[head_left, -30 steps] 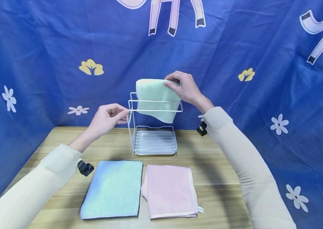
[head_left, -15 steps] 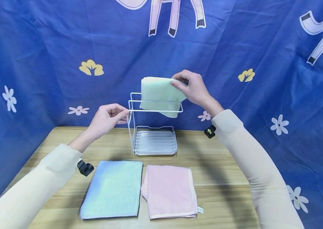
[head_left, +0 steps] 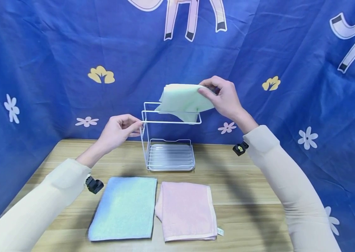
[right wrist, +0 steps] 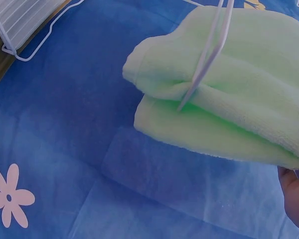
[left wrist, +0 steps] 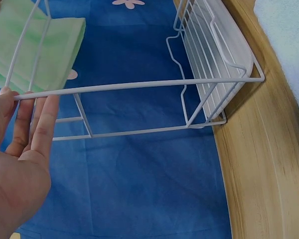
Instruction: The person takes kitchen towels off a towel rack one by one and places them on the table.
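Note:
My right hand (head_left: 222,96) pinches the upper right edge of a folded pale green towel (head_left: 180,98), held at the top of a white wire rack (head_left: 172,122). In the right wrist view the towel (right wrist: 229,74) is bunched against the end of the rack's bars (right wrist: 209,57), its folds hanging to either side. My left hand (head_left: 119,127) grips the rack's upper left corner between thumb and fingers. The left wrist view shows the fingers (left wrist: 42,129) behind the rack's upright wire (left wrist: 134,86). A grey slatted tray (head_left: 171,168) forms the rack's base.
Side by side on the wooden table (head_left: 243,175), in front of the rack, lie a folded blue towel (head_left: 125,210) and a folded pink towel (head_left: 188,211) with a small white tag. A blue printed curtain (head_left: 54,87) hangs behind and at both sides.
My right hand has moved to the right with the green towel, whose lower end has risen and slid along the rack's top bars. The left hand and the rack have stayed put.

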{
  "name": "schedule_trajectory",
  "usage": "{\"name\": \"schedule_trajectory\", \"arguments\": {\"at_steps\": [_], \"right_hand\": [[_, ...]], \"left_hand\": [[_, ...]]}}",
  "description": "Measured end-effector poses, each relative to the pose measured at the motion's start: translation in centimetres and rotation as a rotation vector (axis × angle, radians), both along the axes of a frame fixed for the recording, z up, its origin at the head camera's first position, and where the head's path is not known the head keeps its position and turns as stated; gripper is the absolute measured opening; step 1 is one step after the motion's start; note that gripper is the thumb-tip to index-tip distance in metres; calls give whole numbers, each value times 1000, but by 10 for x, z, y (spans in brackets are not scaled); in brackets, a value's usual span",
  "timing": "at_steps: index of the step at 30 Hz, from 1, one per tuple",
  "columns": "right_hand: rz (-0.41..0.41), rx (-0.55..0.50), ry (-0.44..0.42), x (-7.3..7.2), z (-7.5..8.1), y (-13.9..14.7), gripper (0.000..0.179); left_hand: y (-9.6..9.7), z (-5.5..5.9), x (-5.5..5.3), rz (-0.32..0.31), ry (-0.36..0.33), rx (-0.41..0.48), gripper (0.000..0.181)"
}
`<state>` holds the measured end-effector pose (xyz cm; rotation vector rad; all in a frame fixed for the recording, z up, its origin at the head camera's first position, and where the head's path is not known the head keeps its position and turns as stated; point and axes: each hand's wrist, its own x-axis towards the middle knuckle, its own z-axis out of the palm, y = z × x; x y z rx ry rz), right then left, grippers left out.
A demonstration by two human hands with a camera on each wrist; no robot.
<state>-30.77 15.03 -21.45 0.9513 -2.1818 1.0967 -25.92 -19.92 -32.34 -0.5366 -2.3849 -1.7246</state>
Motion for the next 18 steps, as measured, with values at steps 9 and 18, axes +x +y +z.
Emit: {"name": "schedule_trajectory", "arguments": {"at_steps": [9, 18], "right_hand": [[-28, -17, 8, 24, 5, 4, 13], [-55, -37, 26, 45, 11, 11, 14]], "left_hand": [[0, 0, 1, -3, -8, 0, 28], [-1, 0, 1, -3, -11, -1, 31]]}}
